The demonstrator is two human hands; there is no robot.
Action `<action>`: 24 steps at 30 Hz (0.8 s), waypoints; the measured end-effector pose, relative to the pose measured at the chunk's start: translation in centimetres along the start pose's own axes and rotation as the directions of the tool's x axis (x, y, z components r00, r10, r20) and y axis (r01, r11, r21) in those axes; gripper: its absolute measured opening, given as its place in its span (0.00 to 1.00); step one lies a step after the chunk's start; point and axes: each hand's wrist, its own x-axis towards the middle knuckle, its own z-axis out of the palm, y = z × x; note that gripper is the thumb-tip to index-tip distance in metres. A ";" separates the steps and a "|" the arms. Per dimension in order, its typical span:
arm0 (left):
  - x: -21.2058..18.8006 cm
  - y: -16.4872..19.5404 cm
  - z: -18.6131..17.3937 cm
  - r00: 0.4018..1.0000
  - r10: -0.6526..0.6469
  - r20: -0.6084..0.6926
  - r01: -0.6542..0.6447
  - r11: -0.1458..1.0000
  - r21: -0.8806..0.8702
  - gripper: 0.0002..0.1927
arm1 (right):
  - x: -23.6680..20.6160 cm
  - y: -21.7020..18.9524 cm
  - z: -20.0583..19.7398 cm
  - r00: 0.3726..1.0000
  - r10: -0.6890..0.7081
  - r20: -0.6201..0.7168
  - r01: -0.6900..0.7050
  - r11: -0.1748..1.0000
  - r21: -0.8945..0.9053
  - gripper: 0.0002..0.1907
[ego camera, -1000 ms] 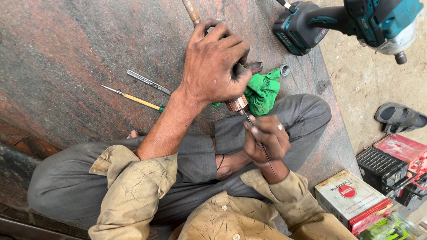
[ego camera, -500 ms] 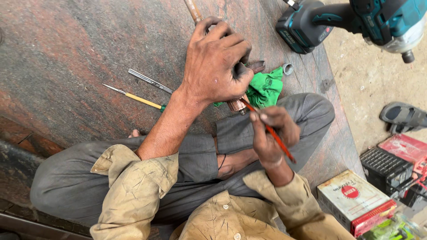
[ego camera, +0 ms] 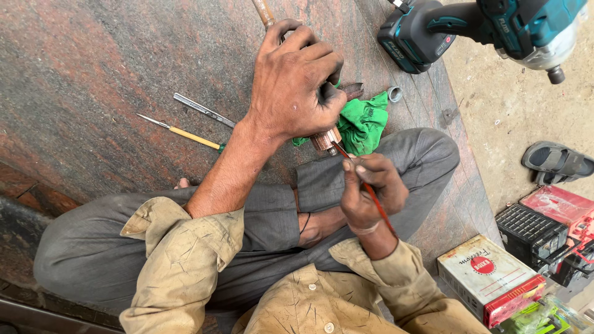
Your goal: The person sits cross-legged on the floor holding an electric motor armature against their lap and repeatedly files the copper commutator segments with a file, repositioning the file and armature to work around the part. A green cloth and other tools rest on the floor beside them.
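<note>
Red tool point(ego camera: 365, 185), tip toward copper commutator point(ego camera: 324, 140)

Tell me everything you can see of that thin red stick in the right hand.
The thin red stick is a slim, straight rod, red along all its visible length; its material cannot be told. The right hand pinches it like a pen, fingers wrapped round its middle. It slants from lower right, where its rear end sticks out past the wrist, up-left to a tip that meets the copper-coloured end of the part gripped by the left hand. It sits above the person's lap, beside the green cloth.
</note>
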 end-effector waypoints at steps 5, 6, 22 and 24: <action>0.1 -0.1 -0.1 1.000 0.013 -0.013 -0.013 1.000 -0.005 0.10 | 0.8 0.0 1.2 0.988 -0.154 0.031 0.156 0.984 -0.088 0.15; 0.1 -0.1 -0.1 1.000 0.017 -0.008 -0.017 1.000 -0.007 0.11 | 0.9 0.0 1.0 0.986 -0.163 0.046 0.166 0.983 -0.078 0.15; -0.1 -0.5 0.2 1.000 0.014 -0.005 -0.014 1.000 -0.010 0.14 | 2.3 0.9 -1.7 0.802 -0.499 0.330 0.548 0.833 -0.072 0.12; -0.2 -0.5 0.4 1.000 0.011 -0.012 -0.011 1.000 -0.010 0.14 | 2.5 1.1 -1.7 0.778 -0.514 0.360 0.574 0.815 -0.077 0.12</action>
